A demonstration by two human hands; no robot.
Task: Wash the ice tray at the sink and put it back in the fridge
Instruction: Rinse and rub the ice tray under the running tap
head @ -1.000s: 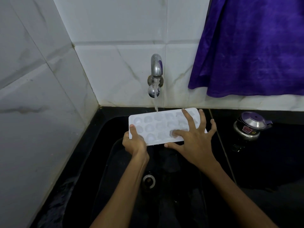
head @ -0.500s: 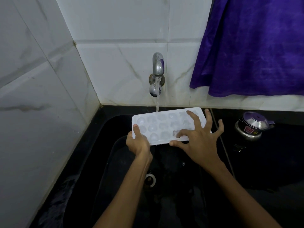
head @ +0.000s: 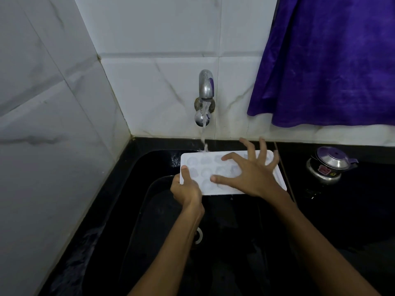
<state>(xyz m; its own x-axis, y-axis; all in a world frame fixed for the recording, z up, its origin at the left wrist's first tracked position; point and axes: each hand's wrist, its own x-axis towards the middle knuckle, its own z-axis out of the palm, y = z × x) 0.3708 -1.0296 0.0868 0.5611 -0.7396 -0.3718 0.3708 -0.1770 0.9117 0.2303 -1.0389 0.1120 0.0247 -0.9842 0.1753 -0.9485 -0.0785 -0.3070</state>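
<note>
Ice tray: the white ice tray is being held level over the black sink, cavities up, at 12 o'clock from the drain, probably so the water is pooling in them.
Tap: the tap is running, its stream landing on the tray's far edge.
Left hand: the left hand is gripping the tray's 8 o'clock corner, thumb on top, fingers curled beneath, steadying it.
Right hand: the right hand is lying spread on the tray, fingers straight and released, seemingly rubbing the cavities.
Counter: a small steel pot is sitting on the black counter at 3 o'clock.
Stage: washing is under way; the fridge step is not yet begun.
</note>
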